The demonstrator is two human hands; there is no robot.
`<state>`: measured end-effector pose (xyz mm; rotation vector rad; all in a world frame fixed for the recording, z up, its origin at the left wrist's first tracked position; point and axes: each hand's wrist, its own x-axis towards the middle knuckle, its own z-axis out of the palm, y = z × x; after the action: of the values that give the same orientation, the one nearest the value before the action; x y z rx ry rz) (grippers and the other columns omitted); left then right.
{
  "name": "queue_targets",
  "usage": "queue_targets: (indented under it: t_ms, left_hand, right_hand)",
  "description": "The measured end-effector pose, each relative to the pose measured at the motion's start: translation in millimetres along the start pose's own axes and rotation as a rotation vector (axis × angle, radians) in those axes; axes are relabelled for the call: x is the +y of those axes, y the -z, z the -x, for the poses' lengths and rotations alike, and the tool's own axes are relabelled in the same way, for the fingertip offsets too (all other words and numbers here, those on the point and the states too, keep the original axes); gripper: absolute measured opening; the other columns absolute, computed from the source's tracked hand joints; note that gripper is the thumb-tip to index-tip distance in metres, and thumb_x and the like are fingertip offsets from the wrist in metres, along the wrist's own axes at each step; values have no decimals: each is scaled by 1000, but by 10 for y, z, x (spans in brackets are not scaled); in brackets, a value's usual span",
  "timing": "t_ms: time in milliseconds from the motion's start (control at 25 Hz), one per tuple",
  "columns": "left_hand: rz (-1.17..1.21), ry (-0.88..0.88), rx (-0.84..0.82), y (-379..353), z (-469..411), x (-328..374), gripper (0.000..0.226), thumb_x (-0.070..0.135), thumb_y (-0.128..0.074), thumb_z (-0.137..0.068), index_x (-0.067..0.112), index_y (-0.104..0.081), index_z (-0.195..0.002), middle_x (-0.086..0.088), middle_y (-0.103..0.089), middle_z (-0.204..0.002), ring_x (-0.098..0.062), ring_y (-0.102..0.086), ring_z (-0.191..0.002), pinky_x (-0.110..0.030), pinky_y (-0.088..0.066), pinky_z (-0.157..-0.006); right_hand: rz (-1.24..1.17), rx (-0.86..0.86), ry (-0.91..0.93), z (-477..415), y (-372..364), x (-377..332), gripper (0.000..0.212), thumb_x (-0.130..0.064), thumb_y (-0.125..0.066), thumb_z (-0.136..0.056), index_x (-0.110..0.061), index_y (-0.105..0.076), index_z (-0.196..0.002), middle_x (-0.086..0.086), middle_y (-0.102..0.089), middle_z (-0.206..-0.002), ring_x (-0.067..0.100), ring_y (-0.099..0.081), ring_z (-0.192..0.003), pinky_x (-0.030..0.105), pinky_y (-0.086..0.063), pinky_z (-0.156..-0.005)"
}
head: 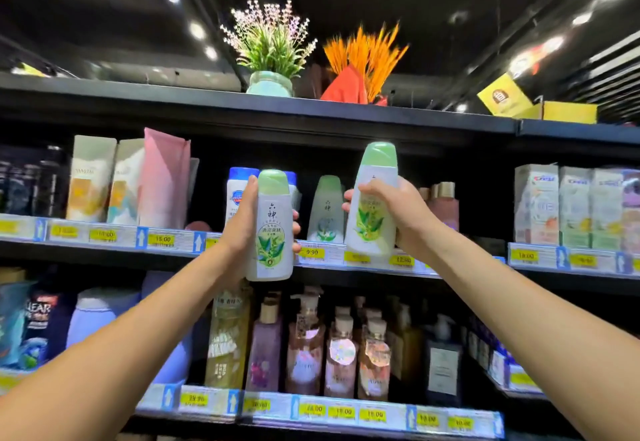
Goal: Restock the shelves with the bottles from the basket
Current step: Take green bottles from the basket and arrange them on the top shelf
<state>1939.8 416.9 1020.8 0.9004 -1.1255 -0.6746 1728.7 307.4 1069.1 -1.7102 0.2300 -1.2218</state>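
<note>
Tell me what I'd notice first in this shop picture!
A white plastic bottle with a pale green cap in the left hand and a matching bottle, held higher, in the right hand fill the middle. On the top shelf above stand a bright orange spiky plant and a purple-flowered potted plant.

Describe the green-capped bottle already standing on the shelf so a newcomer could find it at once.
Find the middle shelf of the dark rack, edged with yellow price tags. Just behind the 9.90 tag, between the left hand and right hand, stands a green-capped bottle. Unlike the left-hand bottle and right-hand bottle, no hand touches it.
</note>
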Motion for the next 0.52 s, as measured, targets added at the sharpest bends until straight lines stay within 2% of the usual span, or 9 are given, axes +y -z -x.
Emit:
queue_targets:
  t_ms: [120,200,320,440,520]
  left_hand:
    - [17,11,-41,60,-14,-42,90,85,-30,-87,5,-71,-91,-16,-67,-80,-33,-64,-67,-40,-58,-68]
    - [9,8,-51,95,-30,-80,90,86,-31,-86,7,-74,-88,-16,-67,-81,-35,-65,-68,-43,-56,-72]
    - [13,-31,-67,134,-52,-116,86,86,-32,-87,12,-76,-85,-15,-68,-83,-35,-65,-69,-47,-53,-77]
    - [2,-66,-70,143,-46,-124,86,84,-30,-89,10,-74,-91,-16,-67,-84,-33,-67,-71,-44,-55,-71]
    - [-16,-80,-65,135,-41,-126,86,82,-27,-90,9,-72,-93,-16,-68,-84,-32,-68,-71,-42,-57,-67]
  right_hand:
    - [138,23,75,-288,-50,86,34,-27,-77,-86,-11,-65,-113,13,-75,-106,28,-73,-97,49,-60,-87]
    - [242,23,104,-382,-97,134,33,-34,-81,-84,-19,-70,-111,4,-76,-106,19,-74,-96,37,-61,-80]
    - [340,13,106,-432,-207,190,27,-34,-80,-86,-23,-72,-109,-5,-78,-99,6,-75,-87,19,-55,-64]
    - [467,-21,85,-464,-310,276,28,-33,-80,-85,-18,-74,-109,-5,-77,-94,4,-74,-78,14,-51,-56]
    - [562,-33,49,-476,-334,346,29,-36,-80,-85,-18,-73,-106,-5,-77,-93,5,-73,-79,16,-52,-56]
